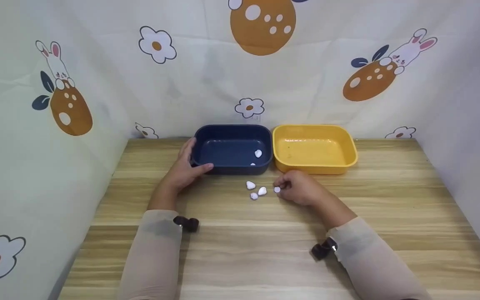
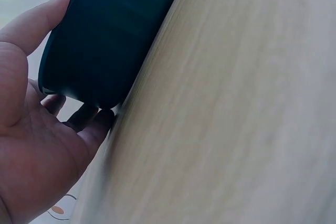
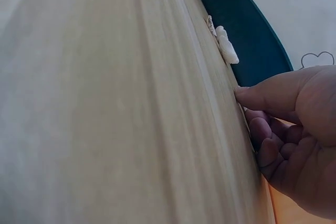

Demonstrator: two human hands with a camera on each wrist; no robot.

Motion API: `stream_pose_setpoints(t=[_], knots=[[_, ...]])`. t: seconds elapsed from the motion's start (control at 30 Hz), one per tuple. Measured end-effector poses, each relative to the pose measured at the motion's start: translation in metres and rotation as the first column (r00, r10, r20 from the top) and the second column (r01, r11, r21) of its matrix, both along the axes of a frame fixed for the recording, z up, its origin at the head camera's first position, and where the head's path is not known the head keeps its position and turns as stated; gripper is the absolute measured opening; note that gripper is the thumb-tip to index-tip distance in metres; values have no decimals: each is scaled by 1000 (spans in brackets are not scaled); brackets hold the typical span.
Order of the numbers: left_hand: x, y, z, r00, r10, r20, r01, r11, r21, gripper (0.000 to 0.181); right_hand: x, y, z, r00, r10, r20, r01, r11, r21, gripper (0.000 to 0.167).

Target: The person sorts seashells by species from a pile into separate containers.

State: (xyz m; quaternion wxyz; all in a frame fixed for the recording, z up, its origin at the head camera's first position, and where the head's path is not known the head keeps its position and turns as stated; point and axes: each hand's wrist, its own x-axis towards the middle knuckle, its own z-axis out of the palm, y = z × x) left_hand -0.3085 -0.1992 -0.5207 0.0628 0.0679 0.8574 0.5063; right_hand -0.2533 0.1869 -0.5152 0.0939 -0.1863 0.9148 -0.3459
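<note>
A dark blue box (image 1: 232, 170) stands at the back of the table. My left hand (image 1: 183, 166) holds its left front corner, thumb on the front rim and fingers along the side; in the left wrist view the left hand (image 2: 39, 124) spans that corner. Two white stones, one of them (image 1: 258, 153), lie inside the box. My right hand (image 1: 300, 188) is low at the table, with a small white stone (image 1: 277, 189) between thumb and fingertips. The right wrist view hides that stone behind the right hand (image 3: 294, 129). Three more white stones (image 1: 262, 191) lie just left of it.
A yellow box (image 1: 315, 170) stands against the blue one on its right, behind my right hand. The wood-grain table (image 1: 240, 250) reaches back to a patterned cloth (image 1: 206, 71) hanging behind and at both sides. Small dark devices sit on both wrists.
</note>
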Motion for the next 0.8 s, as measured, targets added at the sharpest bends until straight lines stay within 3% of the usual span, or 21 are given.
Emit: stream_pose_setpoints(t=[0.47,0.63,0.8], knots=[[0,-1,-1,1000,7,19,-8,1000,22,115,-1,-1,1,999,30,-16,-29,999,18,9],[0,-1,-3,1000,-1,15,0,1000,30,115,4,0,15,999,29,13,-29,1000,-1,11],[-1,-1,-3,1000,2,6,-2,1000,24,114,7,5,34,998,-44,36,45,998,-43,14]])
